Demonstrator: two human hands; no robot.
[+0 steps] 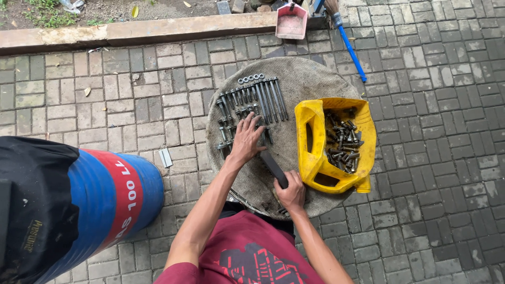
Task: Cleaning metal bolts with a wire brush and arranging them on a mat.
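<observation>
My left hand point(245, 139) lies flat with fingers spread on a round surface covered with grey burlap cloth point(305, 79), touching a group of short bolts point(227, 129) near its left edge. My right hand point(291, 192) grips the near end of a dark flat bar point(273, 165) that lies on the cloth and points toward the bolts. Several long bolts point(271, 99) lie in a neat row further away, with a short line of washers point(251, 79) beyond them. A cut-open yellow plastic jug point(311, 142) on the cloth's right side holds several dark, rusty bolts and nuts point(342, 142).
A blue drum with a red band point(118, 194), partly draped in black cloth, lies on the paving at the left. A pink dustpan point(292, 21) and a blue-handled broom point(350, 50) rest by the concrete kerb point(131, 32). A small metal piece point(165, 157) lies on the bricks.
</observation>
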